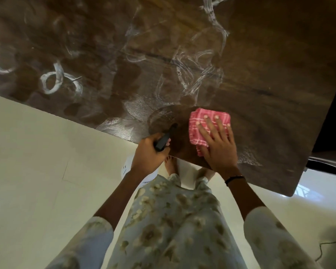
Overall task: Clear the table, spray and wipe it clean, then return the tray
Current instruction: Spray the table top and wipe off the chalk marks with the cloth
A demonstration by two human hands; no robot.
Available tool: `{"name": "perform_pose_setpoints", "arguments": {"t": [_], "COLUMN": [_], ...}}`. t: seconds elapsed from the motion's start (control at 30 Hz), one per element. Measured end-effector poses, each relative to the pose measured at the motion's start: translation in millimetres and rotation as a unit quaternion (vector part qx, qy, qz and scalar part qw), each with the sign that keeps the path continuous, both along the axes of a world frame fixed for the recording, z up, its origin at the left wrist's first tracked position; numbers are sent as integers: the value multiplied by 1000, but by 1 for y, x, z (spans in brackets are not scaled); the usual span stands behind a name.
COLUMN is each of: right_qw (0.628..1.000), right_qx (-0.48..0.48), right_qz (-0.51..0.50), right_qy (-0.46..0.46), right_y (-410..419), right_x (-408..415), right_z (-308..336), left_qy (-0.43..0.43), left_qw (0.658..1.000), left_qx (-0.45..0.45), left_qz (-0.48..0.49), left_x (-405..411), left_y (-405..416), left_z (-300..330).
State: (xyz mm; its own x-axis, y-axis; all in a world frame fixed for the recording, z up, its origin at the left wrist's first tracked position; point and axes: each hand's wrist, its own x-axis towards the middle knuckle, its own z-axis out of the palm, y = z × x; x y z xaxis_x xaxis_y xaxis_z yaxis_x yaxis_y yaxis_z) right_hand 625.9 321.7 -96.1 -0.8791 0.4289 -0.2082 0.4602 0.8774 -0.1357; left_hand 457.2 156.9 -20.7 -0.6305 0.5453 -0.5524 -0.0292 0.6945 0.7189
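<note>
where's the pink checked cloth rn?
Head view, lower centre-right: the folded pink checked cloth lies flat on the dark wooden table near its front edge, under the right hand.

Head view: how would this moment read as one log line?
wiping | right hand flat on pink cloth | left hand holds sprayer | table streaky

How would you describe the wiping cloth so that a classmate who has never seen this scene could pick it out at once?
Start with the dark brown wooden table streaked with white swirls. Go to its near edge, where the person's right hand lies flat. Under it is the folded pink cloth with white checks. It is the only pink thing on the table; the left hand beside it grips a dark spray trigger.
</note>
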Motion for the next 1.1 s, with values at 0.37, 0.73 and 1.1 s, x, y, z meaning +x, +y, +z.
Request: {"name": "perform_pose_setpoints", "arguments": {"t": [0.37,0.73,1.1], "right_qw": [996,997,987], "right_qx": [5,-8,-7], "right_qz": [-94,-78,-163], "right_qy": [6,4,-15], "right_y": [10,19,76], "right_x": [4,4,-88], "right_z": [1,3,7], "left_qy": [37,22,14], "left_qw": [996,997,999], "left_qx": [-39,-74,-39], "left_qz": [-67,-25,25], "left_x": [-3,-12,-20], "left_y": [66,67,72], "left_z": [-1,-6,7]}}
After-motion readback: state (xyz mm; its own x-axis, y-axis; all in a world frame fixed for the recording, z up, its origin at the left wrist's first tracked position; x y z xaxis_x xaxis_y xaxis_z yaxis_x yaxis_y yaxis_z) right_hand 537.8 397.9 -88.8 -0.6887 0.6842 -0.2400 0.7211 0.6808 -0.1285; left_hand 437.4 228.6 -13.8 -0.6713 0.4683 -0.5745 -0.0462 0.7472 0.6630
